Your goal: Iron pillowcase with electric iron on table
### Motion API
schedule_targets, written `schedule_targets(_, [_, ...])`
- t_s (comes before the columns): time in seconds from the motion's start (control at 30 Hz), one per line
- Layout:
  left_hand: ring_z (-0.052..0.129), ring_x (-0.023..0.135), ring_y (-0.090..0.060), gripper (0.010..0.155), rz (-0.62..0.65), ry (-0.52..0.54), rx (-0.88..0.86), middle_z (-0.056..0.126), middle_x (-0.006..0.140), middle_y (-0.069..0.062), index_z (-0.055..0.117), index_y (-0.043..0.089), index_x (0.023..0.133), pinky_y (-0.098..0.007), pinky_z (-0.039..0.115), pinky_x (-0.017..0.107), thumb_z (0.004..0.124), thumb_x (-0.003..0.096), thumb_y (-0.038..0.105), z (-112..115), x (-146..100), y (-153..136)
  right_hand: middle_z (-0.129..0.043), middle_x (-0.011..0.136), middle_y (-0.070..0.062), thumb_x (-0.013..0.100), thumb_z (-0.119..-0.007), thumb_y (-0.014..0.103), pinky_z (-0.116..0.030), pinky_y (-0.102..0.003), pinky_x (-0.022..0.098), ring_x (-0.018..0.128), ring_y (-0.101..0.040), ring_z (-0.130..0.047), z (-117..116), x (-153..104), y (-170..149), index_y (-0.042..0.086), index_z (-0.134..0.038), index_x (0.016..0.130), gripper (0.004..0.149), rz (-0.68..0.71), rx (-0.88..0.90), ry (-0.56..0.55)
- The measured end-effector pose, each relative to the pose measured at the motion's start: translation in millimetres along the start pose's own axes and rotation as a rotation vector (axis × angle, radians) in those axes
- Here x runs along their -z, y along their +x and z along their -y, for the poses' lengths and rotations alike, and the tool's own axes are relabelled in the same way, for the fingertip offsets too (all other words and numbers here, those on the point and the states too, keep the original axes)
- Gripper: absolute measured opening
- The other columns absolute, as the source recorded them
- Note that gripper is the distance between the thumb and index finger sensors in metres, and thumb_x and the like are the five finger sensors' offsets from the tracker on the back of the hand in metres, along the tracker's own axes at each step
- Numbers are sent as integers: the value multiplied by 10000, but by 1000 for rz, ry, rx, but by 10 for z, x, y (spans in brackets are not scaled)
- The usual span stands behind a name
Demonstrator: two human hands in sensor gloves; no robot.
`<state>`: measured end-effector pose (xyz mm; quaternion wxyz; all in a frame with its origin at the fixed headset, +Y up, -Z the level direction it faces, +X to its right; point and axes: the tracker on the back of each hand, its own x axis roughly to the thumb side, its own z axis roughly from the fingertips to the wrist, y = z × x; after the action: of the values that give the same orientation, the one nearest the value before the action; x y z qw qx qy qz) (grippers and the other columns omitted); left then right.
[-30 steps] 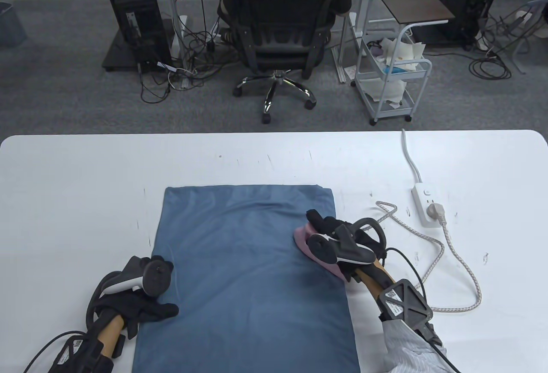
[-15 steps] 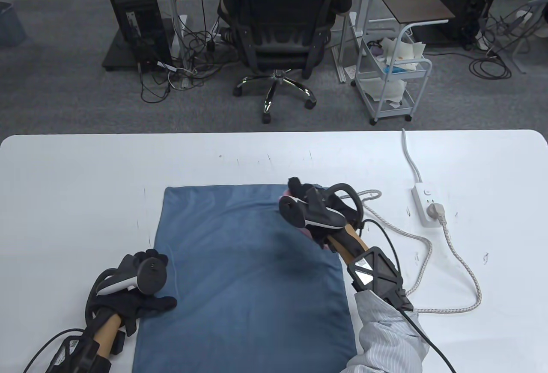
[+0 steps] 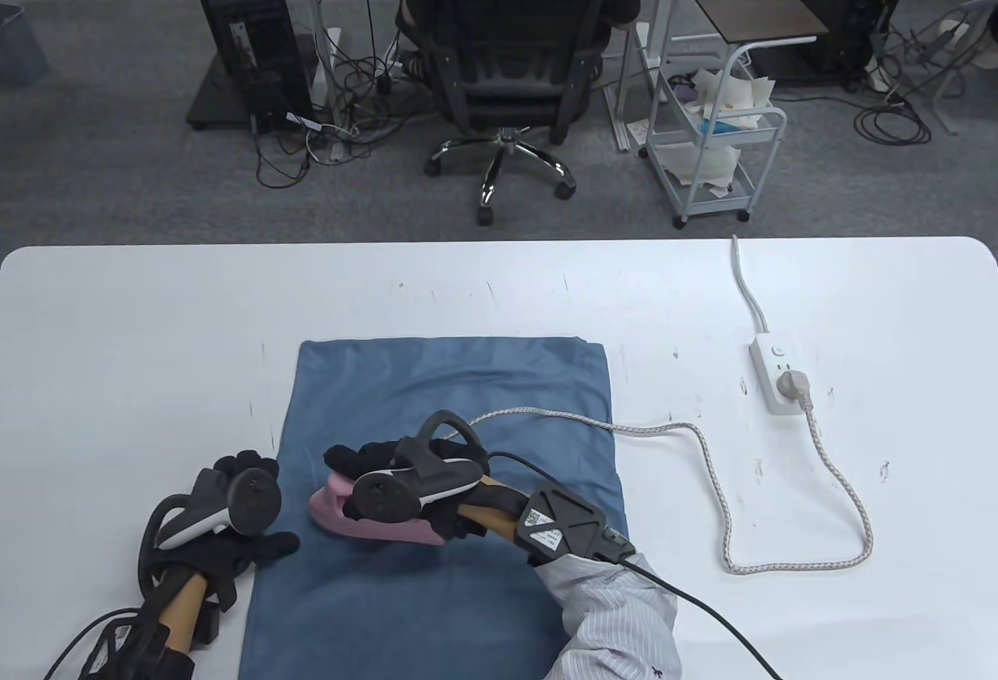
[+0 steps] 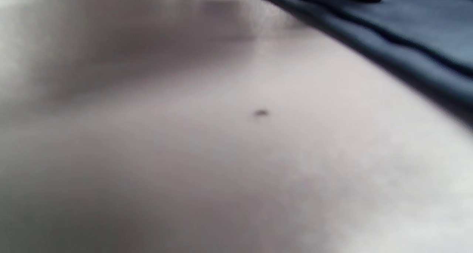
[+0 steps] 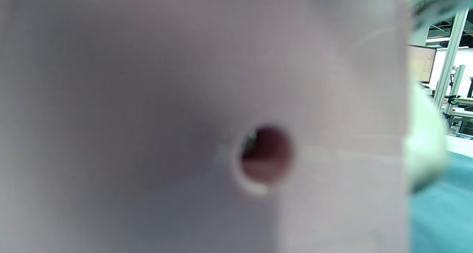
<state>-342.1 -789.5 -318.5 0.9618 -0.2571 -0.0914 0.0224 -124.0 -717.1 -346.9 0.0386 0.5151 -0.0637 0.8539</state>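
Your right hand [image 3: 405, 477] grips the handle of the pink iron [image 3: 366, 525], fingers wrapped around it. The iron sits soleplate-down on the blue pillowcase [image 3: 483, 391], in its left half, nose toward the left edge. The pillowcase lies flat on the white table [image 3: 156, 321], its near end running off the bottom of the table view.

Your left hand [image 3: 234, 547] rests at the pillowcase's left edge, one fingertip touching the cloth; I cannot tell whether its fingers are apart or together.

The iron's braided cord [image 3: 702, 446] trails right across the pillowcase, loops over the table and plugs into the power strip [image 3: 772, 372].

The right wrist view is filled by a blurred pale surface, too close to identify.
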Motion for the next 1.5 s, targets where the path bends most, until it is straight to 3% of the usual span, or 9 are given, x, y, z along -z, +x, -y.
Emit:
schedule_targets(0.23, [-9, 972, -570, 1057, -25, -91, -113, -83, 1100, -304, -13, 27, 1098, -629, 118, 683, 616, 459, 588, 55, 38, -96, -913, 702, -55, 510, -645, 485, -868, -279, 304, 371, -122, -958, -120, 206, -193, 65, -564, 1061, 698, -132, -95, 12])
schedule_targets(0.5, [-26, 971, -577, 1070, -44, -145, -56, -102, 1098, -308, -33, 25, 1098, -638, 107, 683, 582, 458, 623, 40, 28, -96, -911, 704, -64, 519, -641, 479, -863, -280, 303, 369, -126, -955, -154, 445, -772, 62, -559, 1067, 693, -464, -162, 21])
schedule_targets(0.7, [-16, 984, -572, 1030, -25, -52, -43, -80, 1116, -299, -6, 31, 1113, -638, 108, 685, 563, 490, 621, 12, 6, -91, -901, 722, -66, 512, -659, 472, -864, -286, 316, 386, -134, -956, 51, 494, -502, 85, -550, 1070, 689, -278, -71, 40])
schedule_targets(0.9, [-4, 989, -554, 1015, -12, -15, 30, -34, 1132, -273, 25, 65, 1117, -627, 117, 686, 591, 473, 609, 8, 1, -11, -906, 734, -74, 514, -653, 470, -867, -292, 324, 397, -143, -962, 1, 590, -122, 92, -544, 1075, 685, -114, 2, 92])
schedule_targets(1.07, [-9, 987, -555, 1015, -18, -32, 34, -38, 1131, -273, 32, 63, 1118, -627, 114, 685, 582, 466, 612, 16, -1, -6, -892, 747, -66, 512, -653, 474, -864, -292, 339, 414, -141, -956, -163, 711, -103, 106, -524, 1081, 690, -132, -14, 68])
schedule_targets(1.2, [-15, 983, -558, 1030, -19, -58, 17, -43, 1126, -281, 15, 49, 1115, -629, 110, 684, 581, 465, 612, 13, -2, -6, -899, 744, -77, 516, -649, 472, -861, -290, 334, 406, -146, -956, -228, 832, -284, 106, -532, 1079, 682, -254, -87, -19])
schedule_targets(1.33, [-11, 985, -557, 1027, -15, -57, 17, -39, 1129, -281, 19, 49, 1117, -629, 112, 686, 579, 465, 611, 12, 2, -8, -899, 751, -81, 518, -648, 471, -863, -284, 330, 405, -141, -957, -212, 901, -477, 106, -532, 1077, 678, -362, -90, -4])
schedule_targets(1.5, [-7, 988, -555, 1014, -11, -76, 9, -34, 1133, -279, 43, 50, 1120, -628, 114, 687, 578, 466, 611, 9, 11, -15, -898, 757, -92, 509, -683, 457, -860, -286, 320, 398, -149, -954, -86, 911, -349, 113, -545, 1075, 677, -242, 88, 62])
